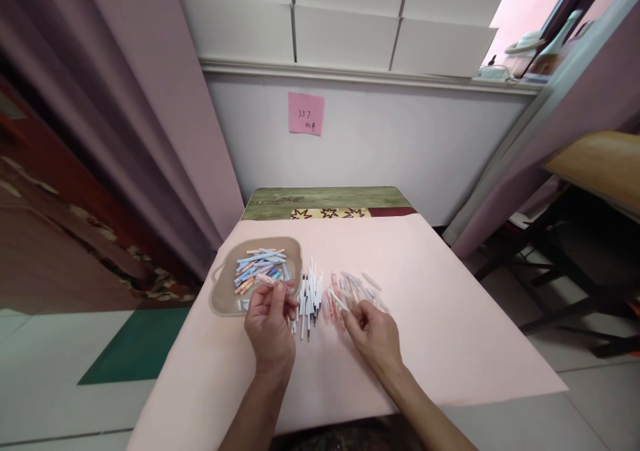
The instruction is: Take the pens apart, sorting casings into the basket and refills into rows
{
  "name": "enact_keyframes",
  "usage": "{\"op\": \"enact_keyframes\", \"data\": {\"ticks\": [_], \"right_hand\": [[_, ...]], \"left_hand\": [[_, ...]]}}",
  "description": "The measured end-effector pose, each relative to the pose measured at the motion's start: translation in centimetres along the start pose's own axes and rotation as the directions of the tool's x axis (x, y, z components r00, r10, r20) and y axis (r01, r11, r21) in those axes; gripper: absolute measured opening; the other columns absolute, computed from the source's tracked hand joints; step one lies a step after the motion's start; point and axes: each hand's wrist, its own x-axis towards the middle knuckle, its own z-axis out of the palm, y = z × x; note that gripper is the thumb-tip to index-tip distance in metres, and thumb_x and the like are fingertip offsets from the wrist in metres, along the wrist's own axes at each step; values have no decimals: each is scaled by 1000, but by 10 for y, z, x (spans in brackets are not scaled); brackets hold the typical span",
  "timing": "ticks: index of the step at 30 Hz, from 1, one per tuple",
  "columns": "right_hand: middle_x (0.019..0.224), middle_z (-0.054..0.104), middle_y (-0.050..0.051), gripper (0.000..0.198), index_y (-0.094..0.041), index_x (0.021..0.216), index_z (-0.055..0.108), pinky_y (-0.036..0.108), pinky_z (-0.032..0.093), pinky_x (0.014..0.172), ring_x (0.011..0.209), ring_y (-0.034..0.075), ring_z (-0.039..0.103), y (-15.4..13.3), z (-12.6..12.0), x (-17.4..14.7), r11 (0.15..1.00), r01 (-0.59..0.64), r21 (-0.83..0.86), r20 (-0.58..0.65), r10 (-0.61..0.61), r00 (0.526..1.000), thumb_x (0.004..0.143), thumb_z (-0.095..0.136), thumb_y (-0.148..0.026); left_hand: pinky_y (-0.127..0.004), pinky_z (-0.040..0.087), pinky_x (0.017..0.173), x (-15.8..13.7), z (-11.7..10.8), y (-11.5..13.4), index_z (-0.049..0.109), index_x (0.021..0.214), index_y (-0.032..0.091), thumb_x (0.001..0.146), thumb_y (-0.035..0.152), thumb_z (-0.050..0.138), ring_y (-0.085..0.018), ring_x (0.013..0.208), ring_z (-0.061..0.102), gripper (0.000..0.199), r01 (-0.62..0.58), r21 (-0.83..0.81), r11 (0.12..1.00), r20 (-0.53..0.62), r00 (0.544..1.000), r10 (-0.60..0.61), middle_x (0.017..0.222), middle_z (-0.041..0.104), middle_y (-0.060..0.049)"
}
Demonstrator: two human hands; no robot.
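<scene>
My left hand [273, 317] is closed in a pinch on a pink-and-clear pen barrel [267, 280], held above the right edge of a beige tray [218, 297]. Blue, lilac and orange pen-like sticks [260, 264] lie heaped in that tray. My right hand [373, 331] pinches a thin white pen refill [339, 299] by its lower end. Beneath and beyond it is a loose pile of pink and clear pen barrels [351, 279]. Between the hands lies a bunch of white refills [311, 294] with dark tips, roughly parallel.
A pink cloth [440, 344] covers most of the table, whose green patterned far end [270, 201] shows. Behind it stands a white wall with a pink note [306, 113]. A dark chair [575, 251] is at the right, and curtains hang on both sides.
</scene>
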Motion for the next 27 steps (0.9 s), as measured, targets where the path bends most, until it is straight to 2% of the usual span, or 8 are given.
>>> {"op": "enact_keyframes", "data": {"ticks": [3,7,11,14,17,21,24,27], "right_hand": [[55,60,-1,29,-20,61,58,24,26,53,54,14,52,-20,13,14,988,16,-153,29,-12,1000,81,56,-40],[56,64,1,31,-21,60,60,24,26,53,55,15,55,-31,19,9,983,33,-179,117,-13,993,83,53,-40],[52,61,-1,33,-20,57,57,23,26,51,51,13,53,-19,2,-20,987,42,-157,171,-14,985,83,52,-40],[48,55,-3,37,-20,55,54,22,26,49,46,11,49,-2,-16,-33,992,23,-124,195,2,981,84,51,-43],[51,56,-3,37,-21,59,55,22,29,50,49,12,50,14,-29,-25,992,0,-125,96,13,995,85,50,-47],[64,63,-1,33,-23,68,63,24,32,52,56,15,55,26,-33,4,983,-22,-180,-60,12,998,85,50,-48],[76,67,0,32,-25,77,69,25,35,55,63,16,58,33,-30,18,980,-40,-195,-102,20,995,85,48,-48],[91,67,2,35,-26,101,67,27,39,59,67,16,60,46,-28,18,980,-43,-196,-98,24,995,84,49,-51]], "left_hand": [[-16,35,41,-2,-1,1,57,82,15,76,29,69,-6,50,50,19,-20,45,999,27,999,19,79,69,-3],[-17,35,41,-5,-5,-1,56,87,18,76,32,68,-7,49,50,21,-10,117,993,83,997,1,79,68,-2],[-18,35,41,-4,-12,-5,55,88,19,77,35,67,-7,48,48,23,-8,286,958,141,989,-34,80,68,-1],[-20,38,45,-4,-16,-12,56,83,19,77,36,64,-9,48,49,20,-25,498,867,282,950,-135,70,65,1],[-22,36,47,-8,-15,-27,57,74,20,76,36,62,-12,48,52,18,-112,680,724,379,900,-216,61,62,1],[-25,32,52,-13,0,-49,56,68,21,75,32,61,-15,50,54,14,-240,775,585,426,882,-202,55,59,2],[-27,33,55,-16,10,-55,57,75,21,74,35,63,-18,53,56,15,-298,778,553,481,848,-220,53,57,2],[-30,38,63,-20,7,-52,58,90,20,69,35,68,-22,68,60,28,-354,806,474,494,844,-210,69,61,-1]]}}
